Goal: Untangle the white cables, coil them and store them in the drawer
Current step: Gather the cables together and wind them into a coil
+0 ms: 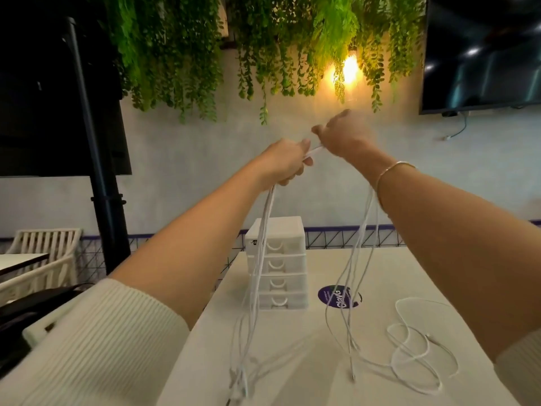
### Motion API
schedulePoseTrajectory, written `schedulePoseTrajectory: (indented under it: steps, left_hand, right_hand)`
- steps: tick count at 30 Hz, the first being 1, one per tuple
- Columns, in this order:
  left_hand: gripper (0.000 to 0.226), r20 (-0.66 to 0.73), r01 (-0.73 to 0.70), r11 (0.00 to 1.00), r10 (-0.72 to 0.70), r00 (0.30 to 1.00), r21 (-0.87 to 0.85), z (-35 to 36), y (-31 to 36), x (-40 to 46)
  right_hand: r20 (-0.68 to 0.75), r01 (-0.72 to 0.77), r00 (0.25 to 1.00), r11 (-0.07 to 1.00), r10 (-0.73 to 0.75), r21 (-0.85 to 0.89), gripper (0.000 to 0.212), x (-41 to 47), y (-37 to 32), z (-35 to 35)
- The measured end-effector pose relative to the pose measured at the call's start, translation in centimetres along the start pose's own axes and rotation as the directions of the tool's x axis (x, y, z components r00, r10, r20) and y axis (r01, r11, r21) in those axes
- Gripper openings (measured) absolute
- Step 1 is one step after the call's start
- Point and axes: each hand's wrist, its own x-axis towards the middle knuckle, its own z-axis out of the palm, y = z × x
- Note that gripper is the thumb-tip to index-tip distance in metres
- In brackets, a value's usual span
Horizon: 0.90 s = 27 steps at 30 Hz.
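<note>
— Now, what is gripped by the left hand (288,159)?
— A bunch of white cables (257,276) is clenched in it, hung before the drawer unit (288,234) on the table (292,361).
— And the right hand (344,133)?
— More strands are pinched there, trailing down to loose loops

The white cables (257,259) blur near the bottom edge, ends indistinct.
</note>
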Motion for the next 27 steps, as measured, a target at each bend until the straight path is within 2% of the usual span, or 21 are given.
schedulePoseTrajectory:
  steps: [4, 11, 17, 22, 27]
  left_hand:
    - [0.039, 0.125, -0.033, 0.998, 0.026, 0.992, 0.056, 0.8, -2.4, -1.8]
    - [0.037, 0.123, -0.091, 0.93, 0.049, 0.991, 0.357, 2.2, -6.5, -3.9]
    - [0.035, 0.138, -0.105, 0.874, 0.045, 0.989, 0.474, 3.2, -11.4, -5.4]
    - [0.04, 0.12, 0.034, 0.848, -0.115, 0.986, 0.529, 1.8, -17.5, -8.1]
    - [0.032, 0.179, 0.084, 0.861, -0.198, 0.964, 0.501, 2.4, -20.2, -9.4]
  right_hand:
    - [-0.069, 0.006, 0.998, 0.995, -0.014, -0.103, 0.035, 0.0, 1.9, 1.1]
    - [-0.115, 0.004, 0.993, 0.981, -0.027, -0.194, 0.039, -1.0, 5.1, 2.5]
    - [-0.083, -0.038, 0.996, 0.967, 0.017, -0.252, 0.04, -1.8, 7.0, 3.4]
    - [-0.164, -0.179, 0.974, 0.977, 0.159, -0.112, 0.037, -1.7, 12.1, 1.6]
    - [-0.097, -0.173, 0.983, 0.97, 0.159, -0.171, 0.036, -3.0, 14.0, 3.3]
